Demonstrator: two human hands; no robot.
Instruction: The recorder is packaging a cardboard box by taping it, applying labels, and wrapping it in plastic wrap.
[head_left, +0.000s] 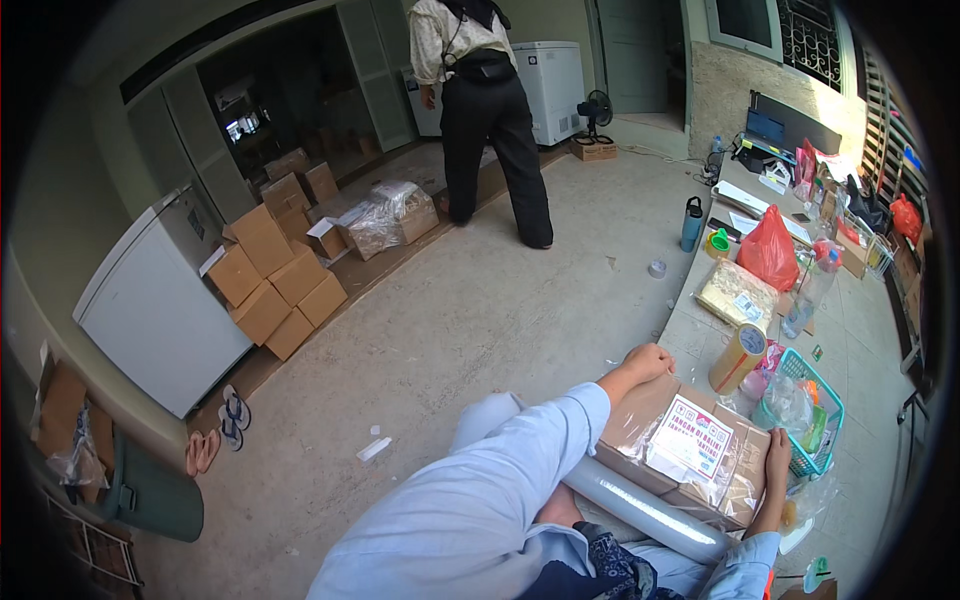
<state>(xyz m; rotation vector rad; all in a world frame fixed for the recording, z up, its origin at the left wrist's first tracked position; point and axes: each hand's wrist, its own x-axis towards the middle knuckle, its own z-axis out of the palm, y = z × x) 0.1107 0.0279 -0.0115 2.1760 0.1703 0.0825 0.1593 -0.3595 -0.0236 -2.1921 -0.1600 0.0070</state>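
A taped brown cardboard box (634, 424) lies in front of me, bearing a white label (690, 439) with red and blue print. My left hand (648, 364) is at its far left corner, fingers curled over the edge. Against the right side rests my right hand (778, 456), so the box is held between both. Along the near side, close to my legs, lies a long roll of plastic stretch film (645, 506). A large roll of clear packing tape (739, 360) stands just beyond the box. The fingertips of both hands are partly hidden.
To the right is a turquoise plastic basket (821, 450) of small items. Farther off are a wrapped package (739, 296), a red plastic bag (771, 251) and a blue bottle (691, 225). Stacked cartons (259, 311) stand by a white freezer (161, 300). A person (487, 112) stands ahead.
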